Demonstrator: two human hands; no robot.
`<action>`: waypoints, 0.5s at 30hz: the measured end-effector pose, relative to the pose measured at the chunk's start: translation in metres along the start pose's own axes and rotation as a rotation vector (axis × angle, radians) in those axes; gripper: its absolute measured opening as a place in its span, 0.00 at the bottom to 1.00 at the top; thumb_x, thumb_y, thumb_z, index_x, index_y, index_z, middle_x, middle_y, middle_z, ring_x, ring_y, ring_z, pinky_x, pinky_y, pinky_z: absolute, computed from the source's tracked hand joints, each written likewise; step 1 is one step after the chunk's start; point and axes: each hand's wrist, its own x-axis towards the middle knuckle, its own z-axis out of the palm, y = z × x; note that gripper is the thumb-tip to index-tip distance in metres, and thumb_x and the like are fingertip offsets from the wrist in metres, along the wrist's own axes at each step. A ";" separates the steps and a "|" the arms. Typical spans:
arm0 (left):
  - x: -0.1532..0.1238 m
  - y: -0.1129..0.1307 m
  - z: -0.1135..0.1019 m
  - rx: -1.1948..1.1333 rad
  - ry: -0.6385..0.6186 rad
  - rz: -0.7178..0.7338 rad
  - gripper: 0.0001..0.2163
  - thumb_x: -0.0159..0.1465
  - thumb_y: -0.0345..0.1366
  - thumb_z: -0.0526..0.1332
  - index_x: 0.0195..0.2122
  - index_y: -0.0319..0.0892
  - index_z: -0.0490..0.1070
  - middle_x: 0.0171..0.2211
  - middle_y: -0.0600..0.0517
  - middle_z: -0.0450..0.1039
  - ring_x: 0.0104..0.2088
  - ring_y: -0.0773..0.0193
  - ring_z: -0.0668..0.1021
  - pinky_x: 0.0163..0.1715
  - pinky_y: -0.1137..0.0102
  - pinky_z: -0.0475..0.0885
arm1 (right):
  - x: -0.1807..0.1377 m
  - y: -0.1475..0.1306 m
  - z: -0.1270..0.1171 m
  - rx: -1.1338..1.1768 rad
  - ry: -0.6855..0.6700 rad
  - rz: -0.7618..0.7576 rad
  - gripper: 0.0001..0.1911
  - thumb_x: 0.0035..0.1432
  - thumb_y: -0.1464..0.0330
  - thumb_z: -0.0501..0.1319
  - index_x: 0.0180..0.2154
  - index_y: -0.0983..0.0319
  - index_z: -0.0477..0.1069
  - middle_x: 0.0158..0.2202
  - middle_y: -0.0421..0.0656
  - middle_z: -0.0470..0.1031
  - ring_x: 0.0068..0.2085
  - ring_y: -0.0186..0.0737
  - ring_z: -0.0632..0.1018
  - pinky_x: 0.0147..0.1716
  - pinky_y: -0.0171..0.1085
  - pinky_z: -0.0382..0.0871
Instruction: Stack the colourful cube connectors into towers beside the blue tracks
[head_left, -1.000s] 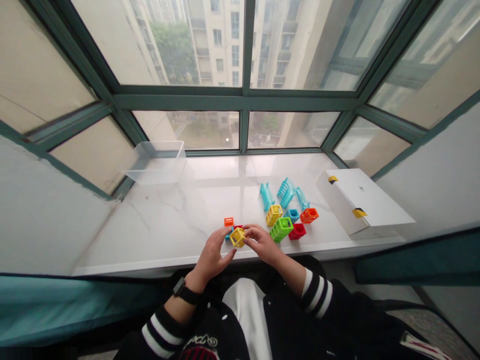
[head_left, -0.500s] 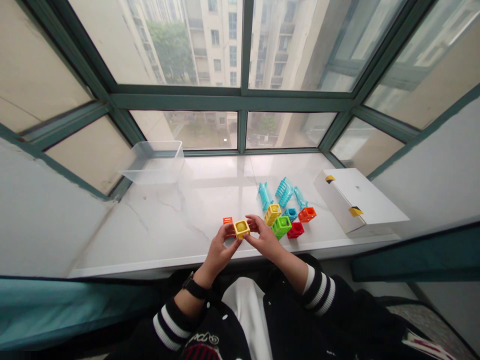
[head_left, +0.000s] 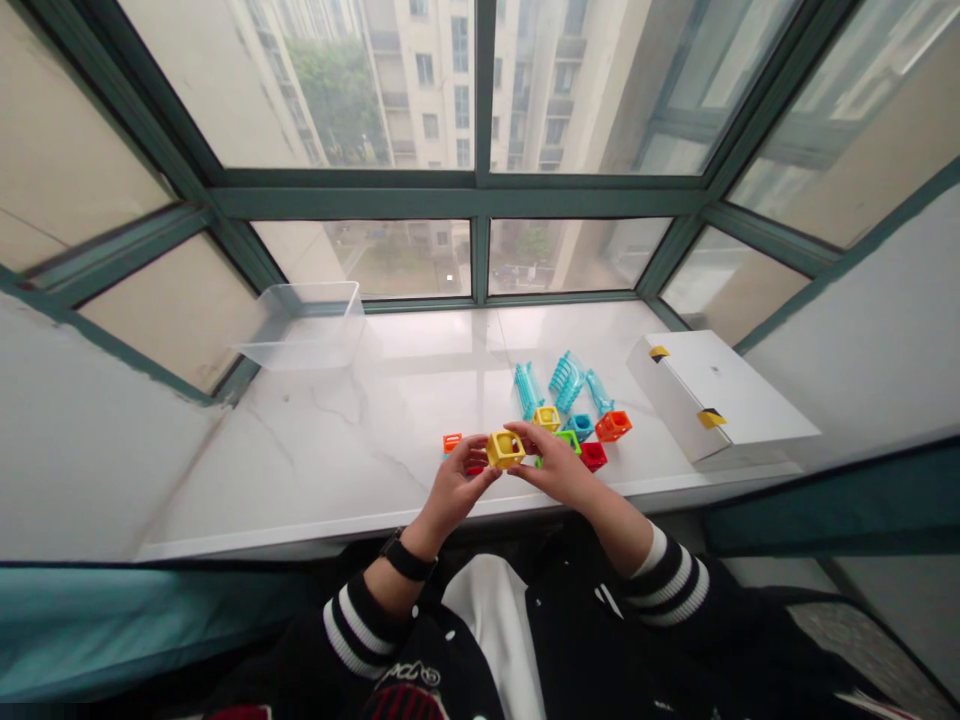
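Note:
A yellow hollow toy block (head_left: pixel 505 450) is held up above the front edge of the white sill. My left hand (head_left: pixel 455 488) pinches its left side, thumb below and fingers above. My right hand (head_left: pixel 559 466) grips its right side in the same way. An orange block (head_left: pixel 451 442) stands beyond my left fingers, and a red piece (head_left: pixel 475 470) shows partly behind them. A green block (head_left: pixel 569 441) is half covered by my right hand. Near it are another yellow block (head_left: pixel 547 418), a blue block (head_left: pixel 580 427), a red block (head_left: pixel 593 457) and an orange block (head_left: pixel 613 426).
Behind the blocks lie translucent blue ribbed track pieces (head_left: pixel 568 378). A clear plastic bin (head_left: pixel 307 352) stands at the back left of the marble sill (head_left: pixel 300 450). On the right is a white box (head_left: pixel 727 390) with yellow-black tabs. Green-framed windows enclose the sill.
Both hands have shifted right with the yellow block. The block has turned so that an open side shows. My right hand now covers more of the green block.

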 end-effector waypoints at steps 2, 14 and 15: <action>0.009 0.005 0.007 -0.005 -0.036 0.032 0.26 0.63 0.49 0.73 0.59 0.47 0.70 0.51 0.46 0.77 0.45 0.59 0.81 0.48 0.61 0.79 | -0.004 -0.008 -0.018 -0.087 0.001 -0.033 0.31 0.60 0.62 0.72 0.63 0.53 0.70 0.55 0.47 0.78 0.51 0.47 0.81 0.54 0.48 0.80; 0.093 -0.020 0.050 0.212 0.038 0.100 0.18 0.69 0.40 0.65 0.58 0.44 0.70 0.51 0.44 0.78 0.51 0.57 0.81 0.53 0.58 0.78 | -0.024 0.017 -0.112 0.030 0.351 0.097 0.36 0.63 0.53 0.69 0.68 0.55 0.65 0.61 0.51 0.77 0.55 0.52 0.81 0.58 0.51 0.78; 0.099 -0.026 0.053 0.260 0.009 0.101 0.19 0.67 0.38 0.67 0.58 0.44 0.70 0.53 0.44 0.78 0.53 0.56 0.81 0.54 0.56 0.78 | -0.024 0.020 -0.115 0.043 0.359 0.111 0.36 0.63 0.53 0.69 0.68 0.56 0.65 0.60 0.51 0.77 0.54 0.51 0.81 0.58 0.50 0.78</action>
